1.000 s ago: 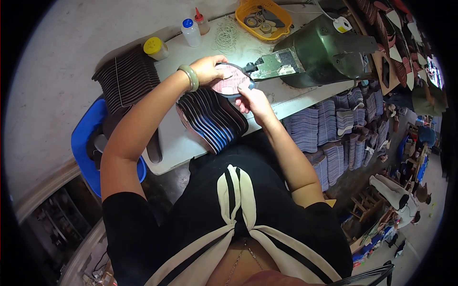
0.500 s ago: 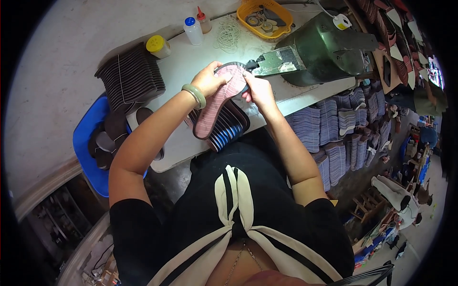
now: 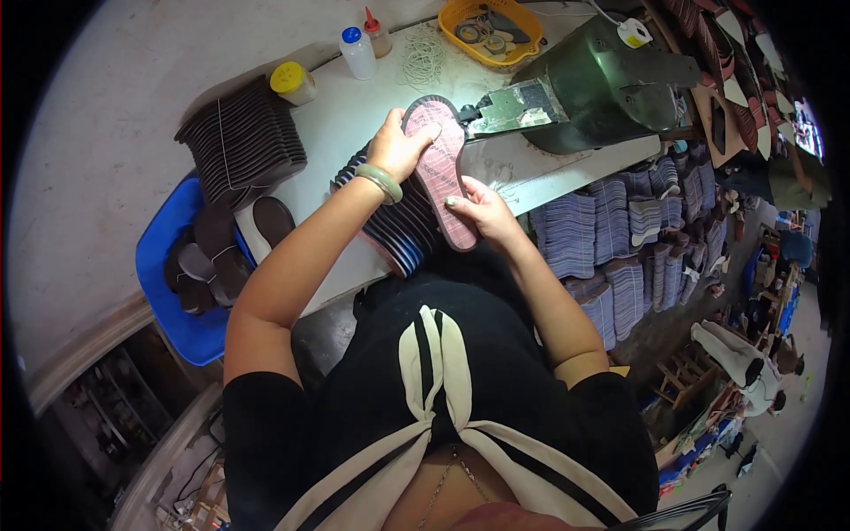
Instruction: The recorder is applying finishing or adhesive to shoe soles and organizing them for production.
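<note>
A pink patterned insole (image 3: 443,173) with a dark rim is between my two hands, its wide end next to the dark working head (image 3: 468,113) of a green machine (image 3: 602,97). My left hand (image 3: 398,146) is closed on the wide end, thumb on the pink face and fingers hidden behind. Lower down, my right hand (image 3: 485,212) grips the edge by the narrow end, thumb on top. Partly under my left forearm, a row of dark-edged insoles (image 3: 409,232) stands on the white table (image 3: 372,97).
At the left are a tied stack of dark soles (image 3: 243,146) and a blue tub (image 3: 190,327) with more soles. Behind stand a yellow-lidded jar (image 3: 292,82), a blue-capped bottle (image 3: 358,55), tangled cord (image 3: 423,57) and a yellow basket (image 3: 490,53). Bundled striped pieces (image 3: 567,234) fill the right side.
The insole has swung so its narrow end now points down to the right. My right hand has shifted from the wide end to the narrow end; my left hand keeps its grip.
</note>
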A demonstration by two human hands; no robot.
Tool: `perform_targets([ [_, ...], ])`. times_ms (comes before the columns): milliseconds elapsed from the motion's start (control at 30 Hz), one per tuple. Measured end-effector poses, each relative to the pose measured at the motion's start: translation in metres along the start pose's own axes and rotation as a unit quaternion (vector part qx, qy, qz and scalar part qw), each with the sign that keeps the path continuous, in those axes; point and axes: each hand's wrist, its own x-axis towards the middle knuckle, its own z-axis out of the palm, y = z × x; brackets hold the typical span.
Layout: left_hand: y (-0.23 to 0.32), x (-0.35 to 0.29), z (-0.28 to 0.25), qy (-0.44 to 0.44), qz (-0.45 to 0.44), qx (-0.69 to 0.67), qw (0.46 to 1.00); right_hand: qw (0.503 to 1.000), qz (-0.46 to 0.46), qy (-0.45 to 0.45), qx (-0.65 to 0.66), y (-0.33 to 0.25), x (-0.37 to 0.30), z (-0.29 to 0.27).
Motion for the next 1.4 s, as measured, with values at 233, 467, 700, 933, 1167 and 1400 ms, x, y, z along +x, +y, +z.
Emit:
perform_targets([
  [233,0.009,0.011,0.002,0.067,0.017,0.035,0.997,0.999,-0.014,0.037,0.006,-0.016,0.0,-0.006],
  [467,0.01,0.023,0.004,0.092,0.008,0.037,0.995,0.998,-0.019,0.063,-0.018,-0.029,-0.008,-0.011],
  [700,-0.017,0.029,-0.005,0.064,-0.033,-0.024,0.997,0.995,-0.015,0.082,-0.059,-0.03,0.003,0.022],
  [933,-0.021,-0.078,-0.007,0.139,0.022,-0.377,0.916,0.964,-0.04,-0.007,-0.263,-0.031,0.01,0.076],
  [1167,-0.008,-0.11,-0.035,0.172,-0.117,-0.478,0.853,0.995,-0.013,-0.044,-0.09,-0.015,0.006,0.097],
  [1400,-0.018,-0.126,-0.043,0.165,-0.146,-0.518,0.827,0.989,-0.066,-0.078,-0.107,0.005,-0.002,0.11],
])
